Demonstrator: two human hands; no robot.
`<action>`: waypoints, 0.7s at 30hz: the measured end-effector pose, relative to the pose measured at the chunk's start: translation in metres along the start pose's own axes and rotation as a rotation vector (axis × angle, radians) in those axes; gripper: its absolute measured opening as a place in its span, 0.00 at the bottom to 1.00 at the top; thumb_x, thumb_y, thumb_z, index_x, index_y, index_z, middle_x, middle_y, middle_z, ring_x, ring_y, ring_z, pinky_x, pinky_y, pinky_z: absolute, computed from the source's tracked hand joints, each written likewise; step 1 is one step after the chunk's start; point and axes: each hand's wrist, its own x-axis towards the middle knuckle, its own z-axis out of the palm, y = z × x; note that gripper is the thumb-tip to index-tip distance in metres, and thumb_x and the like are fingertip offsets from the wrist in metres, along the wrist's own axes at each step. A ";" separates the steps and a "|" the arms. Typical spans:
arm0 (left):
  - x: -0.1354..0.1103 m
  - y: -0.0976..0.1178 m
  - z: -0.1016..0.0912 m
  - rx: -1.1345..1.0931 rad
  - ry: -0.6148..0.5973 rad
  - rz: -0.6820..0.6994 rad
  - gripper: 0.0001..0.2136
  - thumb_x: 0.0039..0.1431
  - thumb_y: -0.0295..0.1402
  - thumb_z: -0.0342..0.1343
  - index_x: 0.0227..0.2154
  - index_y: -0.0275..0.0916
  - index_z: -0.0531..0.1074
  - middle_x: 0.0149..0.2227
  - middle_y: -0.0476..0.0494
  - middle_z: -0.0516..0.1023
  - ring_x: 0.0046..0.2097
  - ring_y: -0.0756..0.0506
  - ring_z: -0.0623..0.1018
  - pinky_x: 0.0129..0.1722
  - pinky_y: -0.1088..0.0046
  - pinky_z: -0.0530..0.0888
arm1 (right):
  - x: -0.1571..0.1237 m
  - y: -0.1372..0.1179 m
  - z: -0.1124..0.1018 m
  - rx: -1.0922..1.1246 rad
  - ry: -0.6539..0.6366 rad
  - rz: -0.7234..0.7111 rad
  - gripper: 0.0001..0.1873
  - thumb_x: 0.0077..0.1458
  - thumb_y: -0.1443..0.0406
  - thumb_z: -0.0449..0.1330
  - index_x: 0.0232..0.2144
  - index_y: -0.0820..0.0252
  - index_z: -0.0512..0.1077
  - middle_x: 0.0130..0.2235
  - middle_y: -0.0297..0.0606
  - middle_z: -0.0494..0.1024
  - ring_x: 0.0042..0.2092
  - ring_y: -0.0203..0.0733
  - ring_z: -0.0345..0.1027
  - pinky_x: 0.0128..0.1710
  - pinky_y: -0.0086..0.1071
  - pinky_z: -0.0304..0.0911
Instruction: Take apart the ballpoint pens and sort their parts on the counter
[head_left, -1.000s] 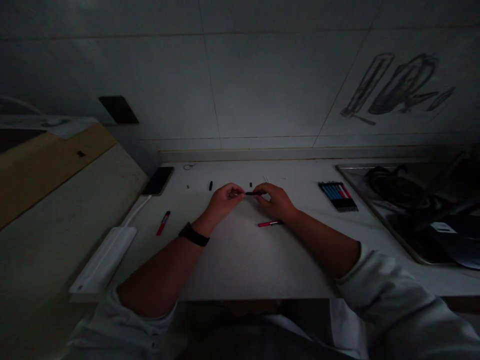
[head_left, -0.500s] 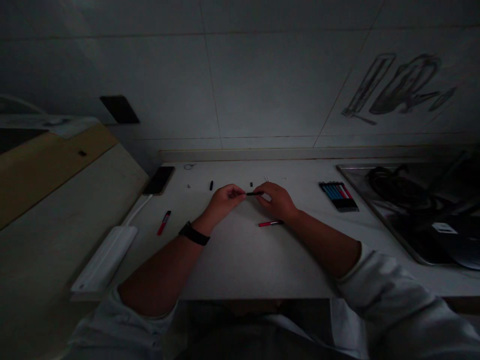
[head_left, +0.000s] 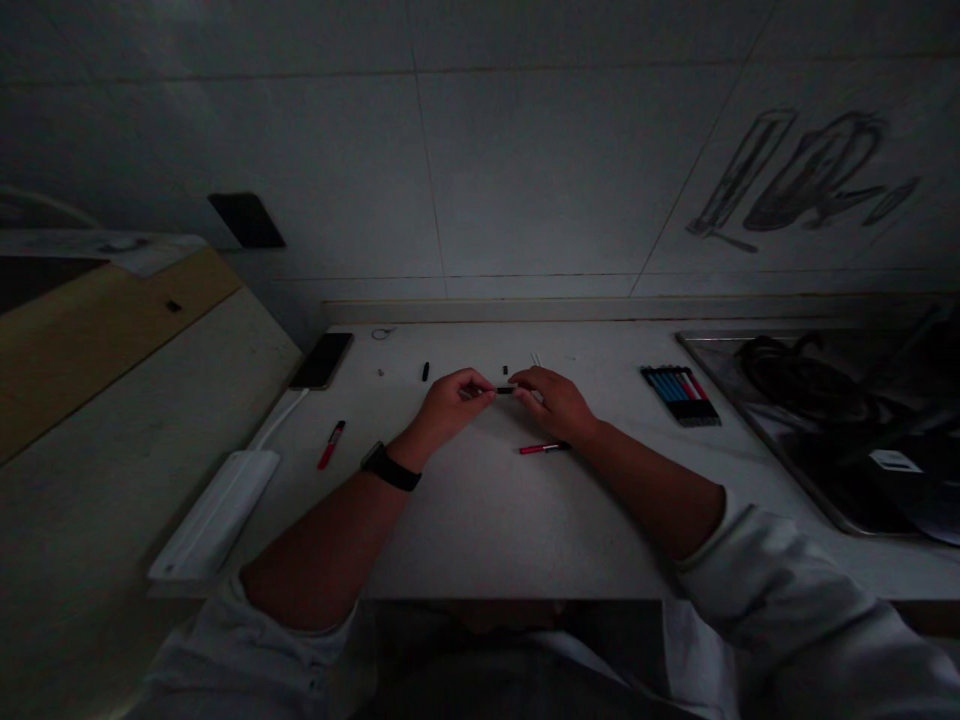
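Dark slim piece lies level between two pinching hands

The person's left hand (head_left: 452, 400) and right hand (head_left: 553, 400) meet over the middle of the white counter (head_left: 510, 530), each with thumb and fingers drawn narrow on a slim black piece (head_left: 505, 390). Its long axis runs left to right, nearly parallel to the counter's front edge. One end points into the left fingertips, the other into the right; both are partly covered, so which is the tip cannot be told.

Just beyond it sits a small black bit (head_left: 505, 370), with thin white sticks (head_left: 535, 359) near the right hand's knuckles. A black cap-like piece (head_left: 426, 371) lies beyond the left hand, its length pointing toward the wall. Nearer the person, a red pen (head_left: 536, 449) lies crosswise, its red end to the left and its dark end by the right wrist. Well to the left, a red marker (head_left: 331, 444) slants, dark end toward the wall. A pack of pens (head_left: 681, 396) lies well to the right.
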 end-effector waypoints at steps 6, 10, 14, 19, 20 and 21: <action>0.002 -0.004 -0.001 -0.009 0.026 -0.008 0.07 0.59 0.38 0.63 0.35 0.40 0.78 0.37 0.46 0.82 0.37 0.47 0.78 0.40 0.69 0.75 | -0.001 0.003 0.001 0.044 0.049 -0.018 0.13 0.62 0.63 0.62 0.50 0.54 0.71 0.44 0.42 0.78 0.43 0.46 0.73 0.44 0.38 0.68; 0.002 -0.006 -0.002 0.001 0.016 -0.010 0.07 0.59 0.37 0.64 0.36 0.39 0.78 0.36 0.46 0.81 0.36 0.48 0.78 0.39 0.70 0.74 | 0.000 0.003 0.000 0.027 0.032 -0.052 0.05 0.66 0.63 0.58 0.43 0.55 0.72 0.41 0.42 0.77 0.43 0.46 0.72 0.44 0.38 0.67; 0.003 -0.006 -0.002 0.003 0.019 -0.005 0.06 0.60 0.36 0.64 0.36 0.39 0.78 0.37 0.46 0.82 0.37 0.48 0.79 0.41 0.69 0.75 | 0.000 0.003 0.000 0.030 0.019 -0.047 0.09 0.66 0.61 0.59 0.46 0.56 0.72 0.44 0.43 0.77 0.44 0.47 0.72 0.45 0.39 0.67; 0.002 -0.006 -0.001 0.011 0.007 -0.016 0.07 0.59 0.36 0.64 0.35 0.39 0.77 0.36 0.46 0.82 0.36 0.48 0.78 0.40 0.70 0.75 | -0.001 0.003 0.000 0.040 0.027 -0.061 0.08 0.64 0.63 0.60 0.45 0.56 0.71 0.43 0.43 0.77 0.44 0.46 0.72 0.45 0.39 0.68; 0.002 -0.006 -0.001 0.008 0.003 -0.018 0.07 0.59 0.37 0.64 0.35 0.39 0.77 0.36 0.46 0.82 0.36 0.48 0.78 0.40 0.69 0.75 | 0.000 0.003 0.000 0.037 0.020 -0.063 0.06 0.65 0.63 0.59 0.44 0.55 0.72 0.43 0.43 0.77 0.45 0.47 0.72 0.46 0.39 0.68; 0.002 -0.006 -0.001 0.006 -0.001 -0.018 0.07 0.59 0.37 0.64 0.35 0.39 0.77 0.36 0.46 0.82 0.36 0.48 0.78 0.40 0.69 0.75 | 0.000 0.003 0.000 0.033 0.012 -0.064 0.06 0.66 0.63 0.59 0.43 0.55 0.72 0.42 0.43 0.77 0.45 0.47 0.72 0.46 0.39 0.68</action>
